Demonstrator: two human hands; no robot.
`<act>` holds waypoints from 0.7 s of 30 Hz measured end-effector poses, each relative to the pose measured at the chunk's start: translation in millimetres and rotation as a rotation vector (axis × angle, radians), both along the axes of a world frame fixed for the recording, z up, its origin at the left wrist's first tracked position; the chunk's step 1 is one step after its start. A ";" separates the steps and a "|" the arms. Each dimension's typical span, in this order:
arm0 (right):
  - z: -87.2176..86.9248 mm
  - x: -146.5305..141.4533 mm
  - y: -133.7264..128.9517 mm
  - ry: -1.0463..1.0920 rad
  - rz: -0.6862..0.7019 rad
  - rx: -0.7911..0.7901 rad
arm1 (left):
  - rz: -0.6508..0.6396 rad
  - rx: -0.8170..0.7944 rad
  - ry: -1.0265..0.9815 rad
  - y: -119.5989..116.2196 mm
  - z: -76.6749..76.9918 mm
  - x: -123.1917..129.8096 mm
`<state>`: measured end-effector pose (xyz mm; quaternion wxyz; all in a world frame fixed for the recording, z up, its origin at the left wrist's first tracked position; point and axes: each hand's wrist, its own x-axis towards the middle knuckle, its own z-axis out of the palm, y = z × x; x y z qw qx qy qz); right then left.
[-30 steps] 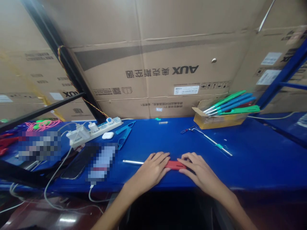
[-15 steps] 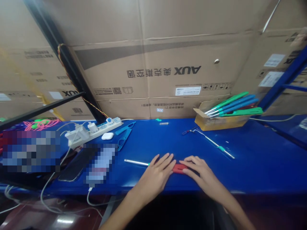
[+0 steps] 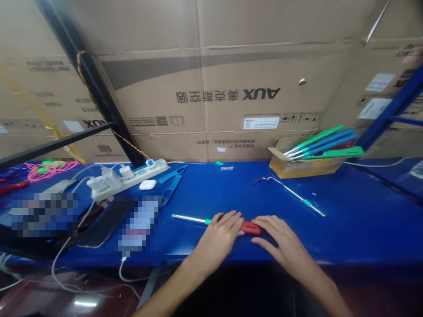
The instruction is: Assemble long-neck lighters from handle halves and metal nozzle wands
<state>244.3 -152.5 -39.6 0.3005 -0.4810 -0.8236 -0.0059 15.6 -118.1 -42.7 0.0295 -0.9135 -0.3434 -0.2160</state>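
Observation:
A stick lighter lies sideways on the blue table, with a thin metal tube [image 3: 188, 218], a green collar [image 3: 208, 222] and a red handle [image 3: 251, 227]. My left hand [image 3: 220, 235] is closed over its middle, fingers pressed on the handle and hiding part of it. At the handle's right end is my right hand [image 3: 280, 240], its fingertips against the upper edge. The thumb is spread away below, apart from the handle. Behind my hands, a clear small tube [image 3: 227, 168] and a green bit [image 3: 218, 163] lie on the table.
An open cardboard box [image 3: 307, 169] of green and blue stick lighters stands back right. Before it lies a bare metal lighter tube with wire [image 3: 297, 196]. Left are blue handle halves [image 3: 172, 189], a white earphone case [image 3: 147, 184], a power strip [image 3: 132, 178] and phones [image 3: 105, 222].
My right thumb has come away from the red handle, opening that hand. The lighter has shifted slightly to the right under my left hand, which keeps its hold.

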 end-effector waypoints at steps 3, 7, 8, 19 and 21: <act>0.1 -3.0 -1.1 -0.037 0.038 0.119 | 0.004 0.001 -0.006 -3.1 7.9 -1.3; 2.6 -6.6 0.0 0.016 0.092 0.236 | -0.027 0.025 -0.008 -7.0 15.9 0.2; 2.8 -6.8 0.2 0.036 0.109 0.235 | -0.039 0.034 -0.016 -7.5 16.9 1.2; 9.1 -7.0 -1.2 0.360 0.205 -0.098 | -0.138 -0.008 -0.093 -9.0 20.4 0.9; 12.6 -8.0 -1.3 0.396 0.225 -0.143 | -0.147 0.005 -0.090 -9.5 20.7 0.0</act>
